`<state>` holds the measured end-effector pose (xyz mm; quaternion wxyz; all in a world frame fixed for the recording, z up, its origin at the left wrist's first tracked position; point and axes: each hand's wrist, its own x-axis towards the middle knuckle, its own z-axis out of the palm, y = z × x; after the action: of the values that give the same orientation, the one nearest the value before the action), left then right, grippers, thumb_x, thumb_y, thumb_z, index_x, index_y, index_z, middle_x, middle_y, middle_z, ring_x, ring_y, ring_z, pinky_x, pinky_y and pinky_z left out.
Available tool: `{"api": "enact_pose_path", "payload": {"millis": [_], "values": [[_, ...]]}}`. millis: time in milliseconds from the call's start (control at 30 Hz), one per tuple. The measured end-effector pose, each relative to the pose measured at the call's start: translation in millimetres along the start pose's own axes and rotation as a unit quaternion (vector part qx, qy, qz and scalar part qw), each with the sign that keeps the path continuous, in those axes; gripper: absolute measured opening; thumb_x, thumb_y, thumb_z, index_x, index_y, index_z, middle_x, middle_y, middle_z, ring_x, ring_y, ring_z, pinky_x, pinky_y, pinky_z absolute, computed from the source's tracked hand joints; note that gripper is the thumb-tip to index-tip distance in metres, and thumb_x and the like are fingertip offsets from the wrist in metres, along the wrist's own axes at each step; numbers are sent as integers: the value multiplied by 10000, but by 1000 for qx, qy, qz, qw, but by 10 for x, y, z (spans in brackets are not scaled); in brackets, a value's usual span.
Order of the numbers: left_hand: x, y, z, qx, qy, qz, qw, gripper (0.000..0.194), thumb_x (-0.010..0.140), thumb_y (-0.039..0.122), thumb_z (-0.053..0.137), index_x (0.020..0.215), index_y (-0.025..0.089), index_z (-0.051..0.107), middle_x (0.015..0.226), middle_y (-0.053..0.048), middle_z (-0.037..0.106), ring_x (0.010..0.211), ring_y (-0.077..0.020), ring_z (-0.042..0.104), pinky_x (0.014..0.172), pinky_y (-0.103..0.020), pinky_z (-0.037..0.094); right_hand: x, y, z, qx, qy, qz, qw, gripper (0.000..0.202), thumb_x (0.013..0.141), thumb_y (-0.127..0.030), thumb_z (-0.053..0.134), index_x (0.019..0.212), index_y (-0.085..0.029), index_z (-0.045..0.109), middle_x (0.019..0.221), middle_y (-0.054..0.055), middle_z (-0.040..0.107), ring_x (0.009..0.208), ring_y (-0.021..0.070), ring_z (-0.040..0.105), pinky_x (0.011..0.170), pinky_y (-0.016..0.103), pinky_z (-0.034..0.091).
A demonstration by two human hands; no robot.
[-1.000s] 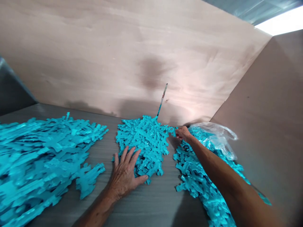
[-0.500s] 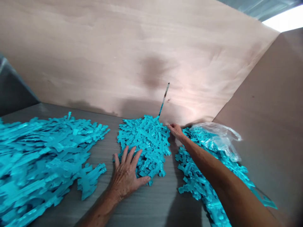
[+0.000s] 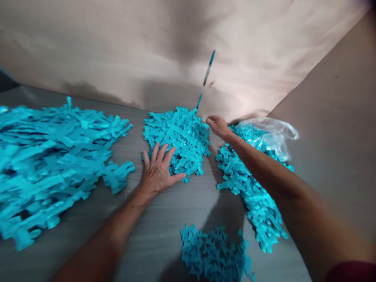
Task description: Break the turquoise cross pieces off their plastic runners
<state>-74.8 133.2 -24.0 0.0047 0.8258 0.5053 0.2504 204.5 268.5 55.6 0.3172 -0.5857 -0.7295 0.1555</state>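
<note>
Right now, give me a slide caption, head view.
Left hand at the near edge of the middle turquoise heap, right hand beside it.

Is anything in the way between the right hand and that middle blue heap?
Nothing visible is: the right hand is at the far right edge of the middle heap, touching or nearly so. The left hand is at the heap's near left side, out of the way.
</note>
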Motion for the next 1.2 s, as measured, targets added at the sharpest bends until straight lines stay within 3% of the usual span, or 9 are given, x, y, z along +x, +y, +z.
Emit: {"api": "enact_pose_path", "payload": {"millis": [200,333,400,500,600,767,900,1033,1200], "values": [[-11,35,-57,-17,75,40,996,731,827,619,597,1378,151,486,1503,-197,433,1461,-390,263,1163,-653,47,-1284,-550,-587,-1,-3,-36,999,414,977,-426,482,1173,-102,649,905,42,700,861,183,666,798,311,506],[-87,194,-180,-55,168,107,978,540,854,498,631,1273,168,543,1449,-160,494,1442,-344,334,1193,-593,111,-2504,-879,-615,-3,-28,-59,998,314,981,-338,489,1264,-253,597,1139,64,694,1085,225,660,909,365,542],[-162,319,-234,-91,180,163,966,445,869,421,640,1234,180,558,1415,-138,527,1423,-323,376,1188,-586,164,-3053,-917,-512,-15,-2,-90,996,450,965,-246,505,1406,-322,456,1258,72,648,1198,233,612,968,404,542],[-337,486,-287,-164,109,243,950,402,888,392,623,1223,177,568,1374,-125,566,1364,-290,467,1180,-552,245,-3714,-839,-316,-27,16,-68,997,583,942,-185,491,1484,-337,340,1404,96,542,1283,266,549,984,464,552],[-586,573,-332,-183,-53,286,939,464,911,454,566,1272,162,565,1387,-140,570,1357,-286,478,1200,-508,253,-4148,-725,-152,-36,30,-59,997,632,916,-177,495,1505,-305,306,1509,110,415,1362,317,460,1038,540,502],[-1065,669,-436,-131,-187,284,931,1008,766,742,564,1533,150,286,1575,-193,334,1455,-385,295,1204,-574,191,-4336,-687,37,-74,-12,-30,997,737,893,-269,570,1542,-264,222,1630,132,161,1459,382,281,1101,612,395],[-1312,819,-465,-91,-229,260,934,1242,619,719,717,1576,173,143,1613,-201,230,1473,-439,202,1173,-617,228,-4193,-754,171,-114,-50,-42,991,932,831,-440,663,1569,-250,126,1649,162,4,1479,446,163,1107,692,305],[-1337,942,-417,-91,-230,269,931,1255,630,701,717,1579,157,102,1614,-214,216,1481,-432,176,1171,-603,246,-4024,-826,317,-128,-79,-78,986,1044,765,-523,713,1568,-156,155,1636,221,-9,1473,483,118,1109,685,306],[-1237,977,-290,-95,-209,270,935,1263,656,683,708,1571,91,69,1599,-236,246,1478,-412,206,1187,-567,244,-3811,-861,473,-133,-57,-114,983,972,826,-327,631,1563,-69,50,1616,251,133,1495,413,106,1113,648,352]]}}
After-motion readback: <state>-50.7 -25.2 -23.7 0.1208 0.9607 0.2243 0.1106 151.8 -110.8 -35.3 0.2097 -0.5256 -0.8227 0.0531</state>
